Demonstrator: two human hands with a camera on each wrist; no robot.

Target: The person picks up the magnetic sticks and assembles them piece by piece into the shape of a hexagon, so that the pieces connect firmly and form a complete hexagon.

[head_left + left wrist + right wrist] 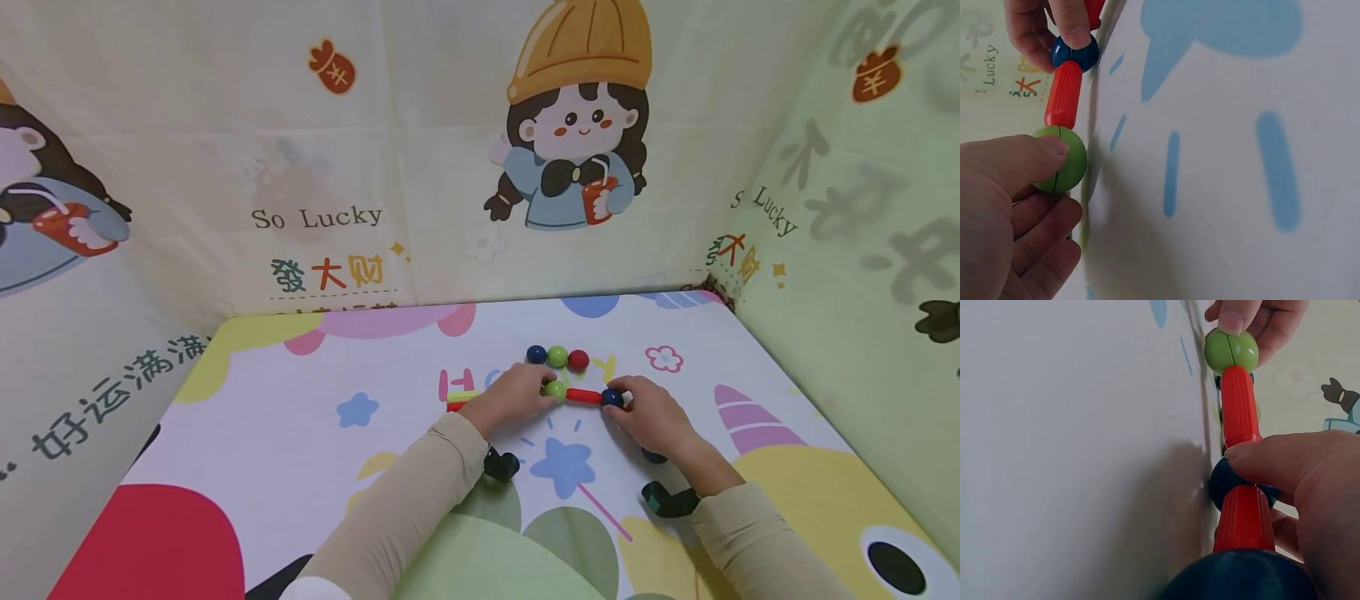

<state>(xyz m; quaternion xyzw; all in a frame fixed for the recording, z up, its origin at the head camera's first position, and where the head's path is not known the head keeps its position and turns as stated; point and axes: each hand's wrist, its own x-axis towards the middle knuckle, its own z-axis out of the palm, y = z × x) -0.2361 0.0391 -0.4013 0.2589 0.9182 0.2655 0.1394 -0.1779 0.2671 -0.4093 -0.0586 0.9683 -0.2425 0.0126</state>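
Note:
My left hand [517, 393] pinches a light green ball [1071, 164] between thumb and fingers. A ribbed red rod [1064, 95] joins that ball to a dark blue ball [612, 398]. The blue ball is pinched by my right hand [651, 415]. From it a second red rod [1245, 519] runs back to another dark blue ball [1241, 578], close to the right wrist camera. In the head view, my right hand and forearm hide most of this second rod. The linked pieces stretch between both hands, low over the printed tabletop.
Behind the hands, a blue ball [536, 355], a green ball [557, 357] and a red ball [578, 360] sit in a row. Left of my left hand lie a yellow rod [462, 397] and a red rod [454, 407], partly covered. Printed cloth walls [420, 167] enclose the table.

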